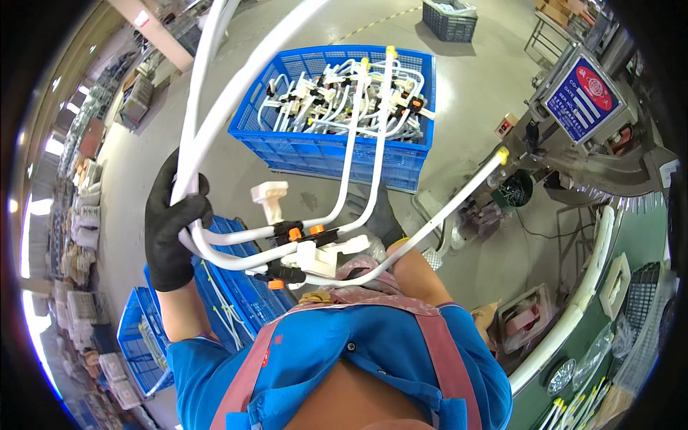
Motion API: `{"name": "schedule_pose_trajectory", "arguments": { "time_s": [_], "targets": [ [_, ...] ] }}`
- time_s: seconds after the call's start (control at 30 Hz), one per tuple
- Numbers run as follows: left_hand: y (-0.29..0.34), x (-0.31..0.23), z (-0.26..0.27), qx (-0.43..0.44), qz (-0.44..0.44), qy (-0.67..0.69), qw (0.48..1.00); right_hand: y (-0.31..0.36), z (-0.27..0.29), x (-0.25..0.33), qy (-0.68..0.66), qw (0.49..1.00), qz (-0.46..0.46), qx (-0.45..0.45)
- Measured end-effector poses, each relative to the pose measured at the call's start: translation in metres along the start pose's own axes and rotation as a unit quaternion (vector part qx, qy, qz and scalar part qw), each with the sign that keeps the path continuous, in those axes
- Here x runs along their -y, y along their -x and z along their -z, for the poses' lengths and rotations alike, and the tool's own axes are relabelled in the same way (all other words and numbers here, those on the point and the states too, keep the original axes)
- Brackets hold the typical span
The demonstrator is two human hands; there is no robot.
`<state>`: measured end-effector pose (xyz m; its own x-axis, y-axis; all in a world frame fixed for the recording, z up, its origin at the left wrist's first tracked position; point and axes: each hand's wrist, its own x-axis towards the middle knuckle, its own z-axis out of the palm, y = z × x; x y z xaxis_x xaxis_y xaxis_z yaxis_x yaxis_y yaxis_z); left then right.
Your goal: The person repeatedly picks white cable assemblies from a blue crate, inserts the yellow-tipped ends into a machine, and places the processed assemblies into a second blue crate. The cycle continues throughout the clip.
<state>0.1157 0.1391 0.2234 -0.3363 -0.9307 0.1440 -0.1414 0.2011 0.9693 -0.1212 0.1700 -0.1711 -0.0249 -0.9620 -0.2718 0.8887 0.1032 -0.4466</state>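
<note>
Several bent white metal tubes, joined by black and white plastic clamps [315,259] with orange knobs, are held up before my chest. My left hand [172,226], in a black glove, is wrapped round two of these white tubes [204,136] at the left. On the other side my right hand [383,215], in a dark grey glove, lies against the bend of a tube; its fingers are partly hidden behind it but look curled round it. Yellow caps [390,52] cover some tube ends. One tube [437,222] slants up to the right.
A blue crate [326,155] full of similar tube assemblies stands on the floor ahead. More blue crates [136,337] are at lower left. On the right are a machine with a blue label plate [584,97] and a green bench [545,401]. A dark crate [450,27] stands farther off.
</note>
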Motion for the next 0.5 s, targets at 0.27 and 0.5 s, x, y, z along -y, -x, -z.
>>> {"name": "schedule_pose_trajectory", "arguments": {
  "time_s": [0.27, 0.5],
  "targets": [
    [0.017, 0.068, 0.106, -0.051, 0.078, 0.064, 0.994, 0.047, -0.049, -0.013, -0.067, 0.995, -0.067, 0.027],
    [0.003, 0.256, 0.161, -0.051, 0.233, 0.189, 0.953, 0.078, -0.061, 0.009, -0.169, 0.982, 0.041, 0.078]
  ]
}}
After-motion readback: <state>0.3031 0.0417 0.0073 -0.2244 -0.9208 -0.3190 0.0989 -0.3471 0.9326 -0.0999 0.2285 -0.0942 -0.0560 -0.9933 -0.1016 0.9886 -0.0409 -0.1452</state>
